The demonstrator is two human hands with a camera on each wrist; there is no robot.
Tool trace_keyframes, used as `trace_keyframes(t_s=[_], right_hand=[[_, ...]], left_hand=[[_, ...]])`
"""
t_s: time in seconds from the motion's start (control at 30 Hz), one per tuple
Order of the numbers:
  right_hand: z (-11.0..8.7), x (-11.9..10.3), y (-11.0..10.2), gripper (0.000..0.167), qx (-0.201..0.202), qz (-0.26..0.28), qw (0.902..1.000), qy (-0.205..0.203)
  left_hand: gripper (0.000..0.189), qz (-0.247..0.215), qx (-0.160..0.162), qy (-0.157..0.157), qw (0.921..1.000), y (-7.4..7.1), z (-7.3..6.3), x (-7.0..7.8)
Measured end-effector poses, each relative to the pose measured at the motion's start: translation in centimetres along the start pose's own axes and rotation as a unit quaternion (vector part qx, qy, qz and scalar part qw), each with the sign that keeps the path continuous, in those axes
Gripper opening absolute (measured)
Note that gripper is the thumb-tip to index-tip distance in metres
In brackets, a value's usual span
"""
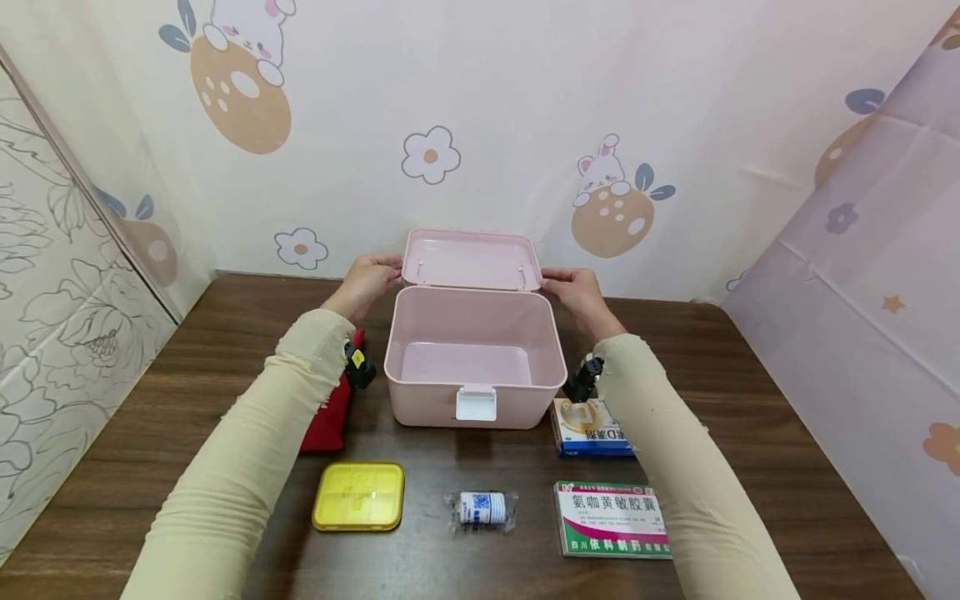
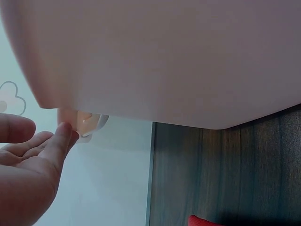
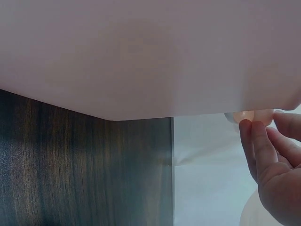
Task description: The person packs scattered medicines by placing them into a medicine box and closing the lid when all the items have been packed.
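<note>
On my remote feed, a pink box (image 1: 431, 406) stood upright in the middle of a dark wooden table (image 1: 757, 500), its white latch (image 1: 476, 404) facing the person and its inner floor in view. The lid (image 1: 472, 260) was raised and tilted back behind the opening. The left hand (image 1: 365, 285) touched the lid's left edge with its fingertips, and the right hand (image 1: 581, 293) touched the right edge. I could not tell from any of my three views whether either hand pinched the lid or only rested against it; in both wrist views the box wall filled the upper part and the fingers met the lid beyond it.

Nearer the person, from left to right, I saw a red pouch (image 1: 330, 421) partly under the left sleeve (image 1: 247, 450), a yellow case (image 1: 358, 497), and a small clear-wrapped roll (image 1: 482, 507). A blue-and-white carton (image 1: 588, 425) lay just beside the box's right front corner, with a green-and-white carton (image 1: 611, 517) nearer still; the right sleeve (image 1: 682, 467) hid the ends of both. Cartoon rabbits and flowers patterned the pale wall (image 1: 510, 75) behind.
</note>
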State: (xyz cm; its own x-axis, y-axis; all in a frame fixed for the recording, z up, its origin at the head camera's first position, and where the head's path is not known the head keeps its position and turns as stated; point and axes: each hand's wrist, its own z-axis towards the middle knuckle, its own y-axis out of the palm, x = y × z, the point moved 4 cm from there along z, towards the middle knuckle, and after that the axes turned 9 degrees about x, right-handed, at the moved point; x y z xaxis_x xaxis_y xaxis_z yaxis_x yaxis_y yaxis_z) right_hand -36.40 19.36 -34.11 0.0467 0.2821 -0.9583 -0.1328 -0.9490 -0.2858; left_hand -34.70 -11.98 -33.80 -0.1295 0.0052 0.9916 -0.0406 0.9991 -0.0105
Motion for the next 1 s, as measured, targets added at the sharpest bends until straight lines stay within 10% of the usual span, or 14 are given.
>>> trace_keyframes(t_s=[0.53, 1.0], right_hand=[[-1.5, -0.5, -0.6, 0.037, -0.012, -0.034, 0.9993, -0.008], [-5.0, -2.2, -2.2, 0.036, -0.012, -0.088, 0.9926, -0.082]], left_hand=[[0.051, 0.081, 0.001, 0.035, 0.9961, -0.7, -1.8, 0.7], [0.049, 0.11, -0.007, 0.074, 0.9911, -5.9, -7.1, 0.8]])
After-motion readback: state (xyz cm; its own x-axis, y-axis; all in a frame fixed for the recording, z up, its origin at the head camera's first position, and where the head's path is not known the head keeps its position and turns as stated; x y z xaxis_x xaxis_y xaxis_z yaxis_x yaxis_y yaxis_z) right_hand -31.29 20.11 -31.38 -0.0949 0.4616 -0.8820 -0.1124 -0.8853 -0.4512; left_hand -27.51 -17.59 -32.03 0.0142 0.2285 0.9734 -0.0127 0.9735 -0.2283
